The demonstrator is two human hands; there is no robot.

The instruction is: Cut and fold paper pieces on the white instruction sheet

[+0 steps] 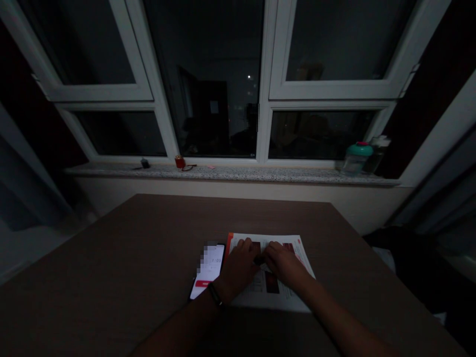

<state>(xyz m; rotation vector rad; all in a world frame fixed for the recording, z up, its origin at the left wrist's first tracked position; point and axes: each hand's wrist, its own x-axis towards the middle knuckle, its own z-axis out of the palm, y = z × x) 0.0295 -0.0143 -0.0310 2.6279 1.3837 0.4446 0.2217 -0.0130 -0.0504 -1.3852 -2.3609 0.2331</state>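
My left hand (240, 265) rests on the near left part of a printed white sheet of paper (256, 292) with red and dark patches. My right hand (284, 263) lies on the same sheet, fingers pointing left. Between the two hands sits a small dark object (259, 260), touching my right fingertips; the dim light hides its kind and whether it is held. A smartphone (208, 271) with a lit screen lies on the table, just left of my left hand. A black band (214, 294) circles my left wrist.
The brown tabletop (111, 267) ends at a far edge below a speckled stone windowsill (230, 173). On the sill are a teal-capped bottle (357, 158), a small red object (180, 161) and a small dark object (145, 163). Dark window panes stand behind.
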